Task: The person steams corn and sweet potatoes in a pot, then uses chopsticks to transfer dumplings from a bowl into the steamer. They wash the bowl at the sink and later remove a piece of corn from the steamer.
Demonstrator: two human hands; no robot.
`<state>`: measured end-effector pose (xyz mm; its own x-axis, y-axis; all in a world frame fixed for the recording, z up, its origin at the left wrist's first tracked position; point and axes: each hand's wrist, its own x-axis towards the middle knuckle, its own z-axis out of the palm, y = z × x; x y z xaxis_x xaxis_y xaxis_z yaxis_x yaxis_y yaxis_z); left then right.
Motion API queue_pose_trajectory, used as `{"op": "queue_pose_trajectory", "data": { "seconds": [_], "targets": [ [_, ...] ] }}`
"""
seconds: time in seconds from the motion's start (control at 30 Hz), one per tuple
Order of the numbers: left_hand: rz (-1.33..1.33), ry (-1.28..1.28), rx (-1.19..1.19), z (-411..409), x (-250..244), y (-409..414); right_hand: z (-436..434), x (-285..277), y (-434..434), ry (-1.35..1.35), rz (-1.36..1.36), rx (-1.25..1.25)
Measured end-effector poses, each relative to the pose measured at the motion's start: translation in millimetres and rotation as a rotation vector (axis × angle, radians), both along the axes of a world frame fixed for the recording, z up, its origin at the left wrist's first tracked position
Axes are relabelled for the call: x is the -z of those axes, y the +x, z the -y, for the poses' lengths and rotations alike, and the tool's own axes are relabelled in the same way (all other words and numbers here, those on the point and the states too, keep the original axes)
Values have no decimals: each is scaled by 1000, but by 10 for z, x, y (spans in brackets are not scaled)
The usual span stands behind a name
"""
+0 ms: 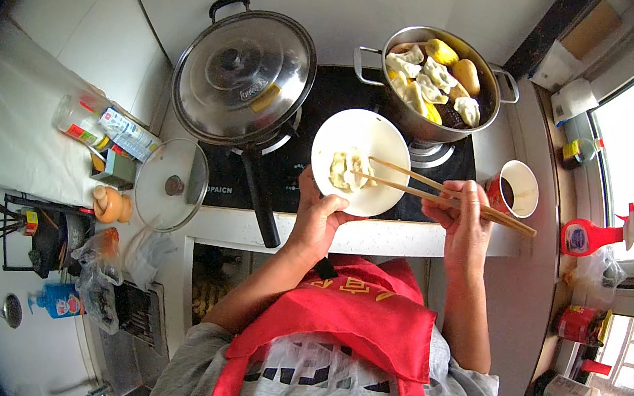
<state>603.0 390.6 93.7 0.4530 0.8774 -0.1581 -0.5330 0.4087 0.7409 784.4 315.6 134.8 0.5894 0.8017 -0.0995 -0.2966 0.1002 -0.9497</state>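
Observation:
My left hand (319,213) grips the near rim of a white bowl (341,134), held tilted over the front of the stove. Inside the bowl lie a few pale dumplings (348,169). A pair of wooden chopsticks (416,184) is in my right hand (465,219), their tips at the dumplings; whether they pinch one I cannot tell. Behind, on the right burner, an uncovered steel pot (424,129) holds several dumplings (430,86), with yellow and tan pieces of food (466,76) among them. Close to my right hand stands a red and white paper cup (528,188) with dark liquid inside.
A lidded wok (223,87) sits on the left burner, its black handle (259,196) jutting toward me. Left of it rests a glass lid (153,193). A red spray bottle (588,237) and a dark sauce bottle (579,151) line the windowsill. Bottles and boxes (128,132) crowd the left counter.

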Motion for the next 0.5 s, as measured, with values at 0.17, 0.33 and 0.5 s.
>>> {"op": "queue_pose_trajectory", "data": {
  "seconds": [0.17,0.33,0.5],
  "targets": [
    [-96,35,-83,42,105,62,80,0,18,18,42,-27],
    [-144,44,-95,63,61,99,81,71,-100,-27,109,110],
    [-165,-8,-86,66,-23,129,158,107,-161,63,252,109]
  ]
}}
